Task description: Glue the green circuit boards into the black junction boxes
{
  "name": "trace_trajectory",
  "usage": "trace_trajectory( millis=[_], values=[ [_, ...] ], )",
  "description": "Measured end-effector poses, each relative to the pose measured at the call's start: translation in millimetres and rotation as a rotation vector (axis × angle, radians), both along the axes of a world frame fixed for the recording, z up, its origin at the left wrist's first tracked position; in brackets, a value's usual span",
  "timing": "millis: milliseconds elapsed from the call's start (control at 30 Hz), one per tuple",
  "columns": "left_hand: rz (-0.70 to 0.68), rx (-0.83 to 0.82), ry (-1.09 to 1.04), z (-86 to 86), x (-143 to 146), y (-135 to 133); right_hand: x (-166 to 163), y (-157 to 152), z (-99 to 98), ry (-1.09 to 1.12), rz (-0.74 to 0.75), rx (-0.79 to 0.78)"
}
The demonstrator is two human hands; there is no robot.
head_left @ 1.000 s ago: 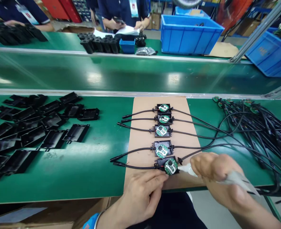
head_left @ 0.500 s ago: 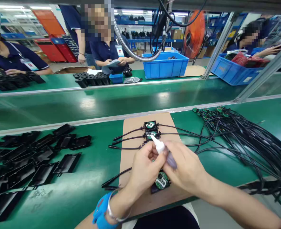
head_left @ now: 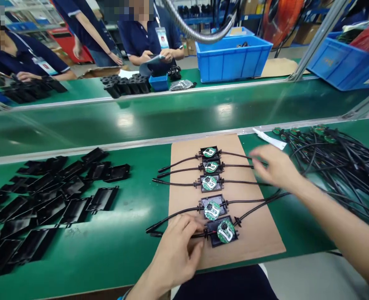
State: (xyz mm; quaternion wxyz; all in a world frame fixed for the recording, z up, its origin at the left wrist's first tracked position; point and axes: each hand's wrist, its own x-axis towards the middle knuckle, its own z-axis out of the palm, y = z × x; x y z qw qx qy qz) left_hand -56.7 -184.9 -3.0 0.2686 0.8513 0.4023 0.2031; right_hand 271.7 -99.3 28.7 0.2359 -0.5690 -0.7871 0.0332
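Note:
On a cardboard sheet (head_left: pixel 184 150) stands a column of several small black cases, each with a round green circuit board and black cables out both sides. White paste lines mark the boards. My left hand (head_left: pixel 178 246) rests by the left cable of the nearest case (head_left: pixel 223 231), fingers bent over the cable and thumb apart. Over the cables on the right hovers my right hand (head_left: pixel 274 166), fingers apart and holding nothing. Beyond it, a white squeeze tube (head_left: pixel 270 138) lies on the green bench.
Loose black case shells (head_left: pixel 74 208) cover the bench at left. A heap of black cables (head_left: pixel 353 162) with green boards lies at right. Across the metal rail, co-workers sit and stand behind blue bins (head_left: pixel 231 62) and black parts (head_left: pixel 126 85).
The squeeze tube has left my hands and now lies at the back right. My right hand moved right, my left hand down toward the nearest case. The view has shifted.

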Motion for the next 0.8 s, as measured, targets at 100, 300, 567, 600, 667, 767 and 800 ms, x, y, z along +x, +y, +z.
trace_trajectory(
  millis=[100,300,567,600,667,767,800],
  values=[
    [0.017,0.059,0.011,-12.2,2,-3,-32,-72,-11.7,0.099,0.458,-0.229],
    [0.041,0.082,-0.125,0.5,0,-15,-47,-108,-35.5,0.229,0.435,-0.047],
    [0.148,0.094,-0.125,7.4,11,-33,-55,-132,-1.7,-0.124,0.470,-0.043],
    [0.152,0.103,-0.118,5.7,13,-33,-59,-135,0.6,-0.153,0.460,-0.063],
    [0.156,0.118,-0.084,2.9,18,-32,-68,-137,2.5,-0.209,0.443,-0.069],
    [0.157,0.127,-0.017,0.5,21,-32,-77,-131,1.0,-0.267,0.459,-0.089],
    [0.156,0.123,-0.001,-0.2,22,-31,-79,-129,0.2,-0.278,0.462,-0.102]
  ],
)
